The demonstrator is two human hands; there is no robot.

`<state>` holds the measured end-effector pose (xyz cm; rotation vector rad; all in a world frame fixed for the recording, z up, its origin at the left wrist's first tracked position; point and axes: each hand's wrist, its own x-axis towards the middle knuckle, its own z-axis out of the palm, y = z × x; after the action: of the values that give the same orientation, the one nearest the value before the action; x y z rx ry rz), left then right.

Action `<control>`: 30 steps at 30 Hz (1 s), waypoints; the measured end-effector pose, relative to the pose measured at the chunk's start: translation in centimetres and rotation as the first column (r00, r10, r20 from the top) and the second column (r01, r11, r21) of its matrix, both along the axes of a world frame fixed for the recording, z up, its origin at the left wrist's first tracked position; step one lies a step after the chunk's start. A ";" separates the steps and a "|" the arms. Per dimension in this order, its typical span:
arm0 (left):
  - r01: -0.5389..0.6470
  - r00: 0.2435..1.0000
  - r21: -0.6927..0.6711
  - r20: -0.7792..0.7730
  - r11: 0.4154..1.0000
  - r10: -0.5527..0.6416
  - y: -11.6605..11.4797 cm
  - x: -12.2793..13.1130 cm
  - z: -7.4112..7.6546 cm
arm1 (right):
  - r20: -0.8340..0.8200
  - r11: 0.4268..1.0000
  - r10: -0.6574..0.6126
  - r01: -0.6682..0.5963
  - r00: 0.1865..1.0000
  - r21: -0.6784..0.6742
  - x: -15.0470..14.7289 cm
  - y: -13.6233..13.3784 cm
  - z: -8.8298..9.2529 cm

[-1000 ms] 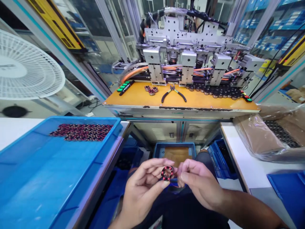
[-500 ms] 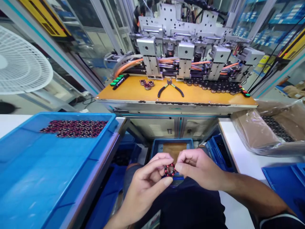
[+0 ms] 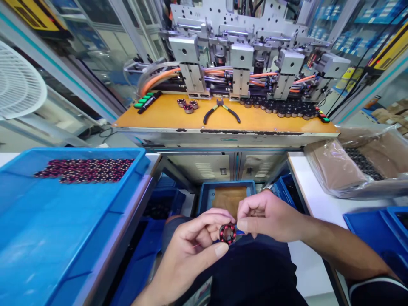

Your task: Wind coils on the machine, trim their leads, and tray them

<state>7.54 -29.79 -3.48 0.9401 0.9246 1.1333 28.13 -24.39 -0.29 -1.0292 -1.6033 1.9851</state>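
A small ring-shaped motor stator with a black body and red windings is pinched between the thumb and fingers of my left hand. Its open centre faces up toward me. A thin reddish wire shows near the left palm. My right hand has thumb and forefinger pressed together at the stator's right edge; whatever lies between those fingertips is too small to make out. Both hands are over my lap, in front of a blue bin with brown cardboard in it.
On the left, a blue tray holds rows of red-wound stators. Cutting pliers, a few stators and several dark capped parts are on the orange machine bench. A plastic-lined carton stands right; a fan is at far left.
The stator has turned so its ring faces me more fully. Both hands remain close together at it. The head view has shifted slightly, moving the bench and trays left in the picture.
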 end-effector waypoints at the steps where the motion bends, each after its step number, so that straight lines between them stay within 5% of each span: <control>1: -0.013 1.000 -0.025 0.012 1.000 0.013 -0.2 0.1 0.1 | 0.013 1.000 0.025 -0.025 1.000 0.007 0.4 0.1 -0.1; 6: 0.062 0.998 -0.059 0.025 0.996 -0.060 -0.5 -0.4 0.4 | 0.037 0.976 0.070 -0.076 0.997 0.204 1.6 1.5 0.7; 13: 0.264 0.959 -0.006 -0.104 0.964 -0.263 -0.2 -0.8 0.6 | -0.108 0.856 0.270 -0.187 0.957 0.481 -1.7 2.3 1.6; 21: 0.079 0.994 -0.007 0.079 0.997 -0.078 -0.9 -0.8 0.1 | 0.010 0.962 -0.081 0.075 0.997 0.264 -1.2 0.1 1.2; 30: 0.146 0.987 0.240 -0.100 0.960 -0.125 -0.2 -1.3 -1.1 | 0.057 0.995 -0.067 0.063 0.996 0.074 -0.8 -0.7 3.0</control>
<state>6.20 -29.98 -4.62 1.2443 0.7837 1.1139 27.34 -25.10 2.73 -1.1074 -1.6389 1.8564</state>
